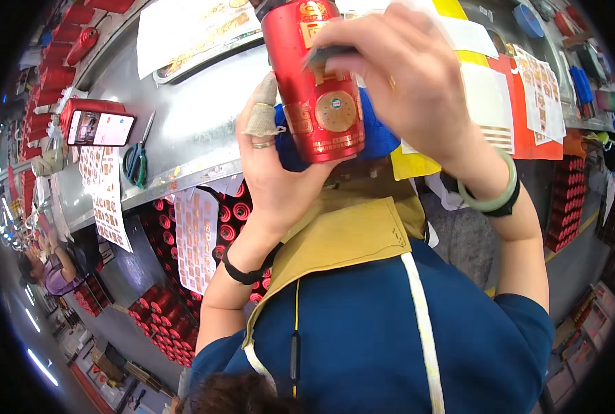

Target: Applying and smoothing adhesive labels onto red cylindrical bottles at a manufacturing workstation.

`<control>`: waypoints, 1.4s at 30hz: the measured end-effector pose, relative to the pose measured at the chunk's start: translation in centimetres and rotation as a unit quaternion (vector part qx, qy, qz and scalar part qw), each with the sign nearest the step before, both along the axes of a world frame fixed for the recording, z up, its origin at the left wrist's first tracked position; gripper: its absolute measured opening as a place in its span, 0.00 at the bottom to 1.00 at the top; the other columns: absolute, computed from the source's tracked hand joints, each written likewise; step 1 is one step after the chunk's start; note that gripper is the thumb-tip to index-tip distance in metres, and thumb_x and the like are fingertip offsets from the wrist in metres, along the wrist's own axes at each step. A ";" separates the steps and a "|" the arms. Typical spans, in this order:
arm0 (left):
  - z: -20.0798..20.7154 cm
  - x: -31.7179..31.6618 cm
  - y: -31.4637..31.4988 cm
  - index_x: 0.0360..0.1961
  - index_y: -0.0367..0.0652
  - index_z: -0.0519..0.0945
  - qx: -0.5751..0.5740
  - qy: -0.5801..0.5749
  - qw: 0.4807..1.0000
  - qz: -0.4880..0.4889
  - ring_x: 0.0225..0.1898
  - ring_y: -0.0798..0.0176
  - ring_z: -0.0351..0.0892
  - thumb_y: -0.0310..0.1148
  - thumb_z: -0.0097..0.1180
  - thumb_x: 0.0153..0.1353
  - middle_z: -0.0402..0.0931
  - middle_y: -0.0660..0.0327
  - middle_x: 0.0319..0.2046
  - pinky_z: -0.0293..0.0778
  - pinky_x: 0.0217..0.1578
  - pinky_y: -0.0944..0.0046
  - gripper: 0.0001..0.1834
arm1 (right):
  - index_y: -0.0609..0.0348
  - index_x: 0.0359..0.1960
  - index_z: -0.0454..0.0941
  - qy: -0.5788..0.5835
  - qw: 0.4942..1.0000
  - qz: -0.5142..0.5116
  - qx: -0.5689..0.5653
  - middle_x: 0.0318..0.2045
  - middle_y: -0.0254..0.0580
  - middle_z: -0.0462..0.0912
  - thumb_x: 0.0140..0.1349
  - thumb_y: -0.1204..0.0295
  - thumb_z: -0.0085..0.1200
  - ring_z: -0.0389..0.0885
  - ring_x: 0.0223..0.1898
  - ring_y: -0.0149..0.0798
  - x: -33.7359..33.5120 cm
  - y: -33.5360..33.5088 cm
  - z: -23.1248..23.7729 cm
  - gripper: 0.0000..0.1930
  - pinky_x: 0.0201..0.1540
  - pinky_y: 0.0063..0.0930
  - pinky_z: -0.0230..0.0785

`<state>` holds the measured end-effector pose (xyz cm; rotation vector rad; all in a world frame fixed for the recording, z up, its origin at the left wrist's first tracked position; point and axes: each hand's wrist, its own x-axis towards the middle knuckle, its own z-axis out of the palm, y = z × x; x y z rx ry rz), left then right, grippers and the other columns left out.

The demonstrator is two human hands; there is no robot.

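A red cylindrical tin (290, 76) with gold printing stands tilted in front of me, a round gold label (336, 112) on its side. My left hand (280, 183) cups the tin from below and the left, with a cloth cover on one finger and a ring below it. Over the upper part of the tin, my right hand (407, 86), slightly smeared by motion, pinches a dark flat piece (331, 52) against the printed surface. What exactly this piece is does not show. Blue cloth (380, 131) lies behind the tin.
A metal bench (197, 114) carries a phone (101, 128), scissors (136, 162) with teal handles, and sticker sheets (104, 196). To the right lie yellow and white papers and a red sheet (528, 131). Many red tins (166, 321) are stacked below. Another person (56, 265) is at far left.
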<state>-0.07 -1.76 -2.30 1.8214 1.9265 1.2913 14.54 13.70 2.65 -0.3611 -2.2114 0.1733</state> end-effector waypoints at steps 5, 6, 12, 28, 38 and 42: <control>-2.3 -0.8 -0.5 0.72 0.33 0.65 -0.018 -0.062 0.998 0.011 0.63 0.42 0.72 0.32 0.80 0.45 0.69 0.45 0.67 0.67 0.65 0.50 0.53 | 0.47 0.38 0.87 -0.014 0.984 0.176 -0.004 0.39 0.33 0.88 0.48 0.76 0.63 0.78 0.32 0.34 1.6 -3.5 -1.1 0.14 0.41 0.29 0.68; -1.7 -0.5 -0.8 0.71 0.32 0.65 -0.070 -0.146 0.986 0.028 0.63 0.43 0.71 0.34 0.79 0.48 0.71 0.45 0.65 0.66 0.65 0.50 0.51 | 0.48 0.39 0.87 -0.060 0.976 0.207 -0.016 0.39 0.32 0.88 0.46 0.75 0.65 0.78 0.31 0.36 1.8 -4.7 -0.3 0.15 0.40 0.29 0.69; -2.5 -1.2 -1.0 0.74 0.30 0.60 -0.036 -0.086 0.995 -0.020 0.64 0.42 0.70 0.34 0.78 0.48 0.70 0.44 0.66 0.66 0.65 0.51 0.55 | 0.43 0.38 0.83 0.007 0.998 0.028 0.061 0.32 0.24 0.83 0.51 0.69 0.60 0.76 0.32 0.37 0.6 1.1 -1.4 0.10 0.45 0.34 0.68; -1.1 -0.8 0.0 0.70 0.29 0.67 0.029 0.034 0.999 0.025 0.58 0.47 0.78 0.35 0.82 0.44 0.77 0.45 0.59 0.71 0.61 0.53 0.53 | 0.45 0.38 0.84 -0.016 0.999 -0.022 0.043 0.34 0.26 0.86 0.53 0.74 0.59 0.77 0.31 0.36 0.9 1.7 -0.7 0.10 0.43 0.32 0.69; -1.4 -0.9 -0.4 0.72 0.29 0.64 -0.006 0.020 1.000 0.008 0.59 0.49 0.79 0.31 0.77 0.48 0.78 0.43 0.59 0.71 0.61 0.54 0.51 | 0.44 0.37 0.83 -0.019 0.997 0.019 0.068 0.33 0.25 0.83 0.52 0.70 0.60 0.77 0.35 0.35 0.9 1.1 -1.4 0.10 0.43 0.32 0.66; -1.7 -1.3 -0.1 0.72 0.29 0.62 -0.049 -0.077 0.996 -0.018 0.58 0.49 0.76 0.32 0.76 0.50 0.77 0.45 0.56 0.71 0.61 0.54 0.51 | 0.46 0.38 0.83 -0.060 0.984 0.152 -0.068 0.33 0.27 0.83 0.53 0.72 0.60 0.79 0.36 0.36 1.8 -4.5 -0.6 0.10 0.41 0.34 0.68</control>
